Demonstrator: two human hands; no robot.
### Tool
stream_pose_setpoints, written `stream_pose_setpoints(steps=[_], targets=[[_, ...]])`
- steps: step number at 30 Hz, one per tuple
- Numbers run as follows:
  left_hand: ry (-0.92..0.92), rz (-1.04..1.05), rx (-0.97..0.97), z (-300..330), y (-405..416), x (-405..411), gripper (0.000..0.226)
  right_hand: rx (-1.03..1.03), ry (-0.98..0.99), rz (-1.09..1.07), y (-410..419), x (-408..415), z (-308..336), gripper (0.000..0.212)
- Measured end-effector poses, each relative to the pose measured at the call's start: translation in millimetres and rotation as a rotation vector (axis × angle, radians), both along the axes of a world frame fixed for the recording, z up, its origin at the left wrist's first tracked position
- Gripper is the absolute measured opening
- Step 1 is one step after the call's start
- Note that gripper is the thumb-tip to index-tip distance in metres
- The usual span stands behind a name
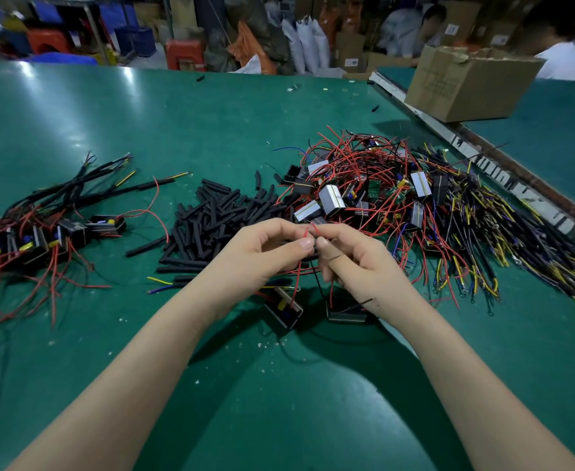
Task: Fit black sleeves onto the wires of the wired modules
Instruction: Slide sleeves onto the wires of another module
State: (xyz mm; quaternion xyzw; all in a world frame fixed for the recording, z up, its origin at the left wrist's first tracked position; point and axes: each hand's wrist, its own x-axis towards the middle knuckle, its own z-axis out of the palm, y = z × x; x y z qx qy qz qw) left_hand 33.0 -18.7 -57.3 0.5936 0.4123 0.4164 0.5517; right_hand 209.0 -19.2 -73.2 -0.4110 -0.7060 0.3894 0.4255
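Observation:
My left hand (pixel 262 249) and my right hand (pixel 357 263) meet at the table's middle, thumbs nearly touching. Each pinches a thin red wire (pixel 298 277) near its tip. The wires hang down to two black modules (pixel 284 309) lying on the green table (pixel 211 124) under my wrists; the second module (pixel 345 314) is partly hidden by my right wrist. A heap of black sleeves (pixel 218 215) lies just beyond my left hand. Whether either hand holds a sleeve is hidden by the fingers.
A big tangle of wired modules (pixel 381 192) with red, yellow and black wires fills the right. Sleeved modules (pixel 41 229) lie in a pile at the left. A cardboard box (pixel 466 83) stands far right; people sit behind it.

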Motion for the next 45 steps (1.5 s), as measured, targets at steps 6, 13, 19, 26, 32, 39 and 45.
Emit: stream_pose_setpoints(steps=[6, 13, 19, 26, 32, 39, 45], targets=[[0.044, 0.028, 0.047, 1, -2, -1, 0.025, 0.020, -0.052, 0.020, 0, 1, 0, 0.020], [0.055, 0.040, 0.110, 2, -1, 0, 0.012, -0.020, -0.001, -0.009, -1, -3, 1, 0.020], [0.126, 0.012, 0.209, 3, -3, 1, 0.009, -0.039, 0.036, -0.039, -3, -3, 2, 0.018], [0.208, 0.034, 0.252, 0, -2, 0, 0.022, -0.080, 0.063, -0.088, -3, -4, 3, 0.017], [0.185, 0.075, 0.292, 1, -4, 3, 0.009, -0.040, 0.092, -0.108, -5, -3, 6, 0.019], [0.008, 0.132, -0.018, 12, -7, 12, 0.036, 0.135, -0.004, -0.121, -11, -5, 8, 0.020], [-0.013, 0.084, -0.063, 11, -7, 9, 0.025, 0.192, -0.060, -0.141, -13, -8, 7, 0.022]])
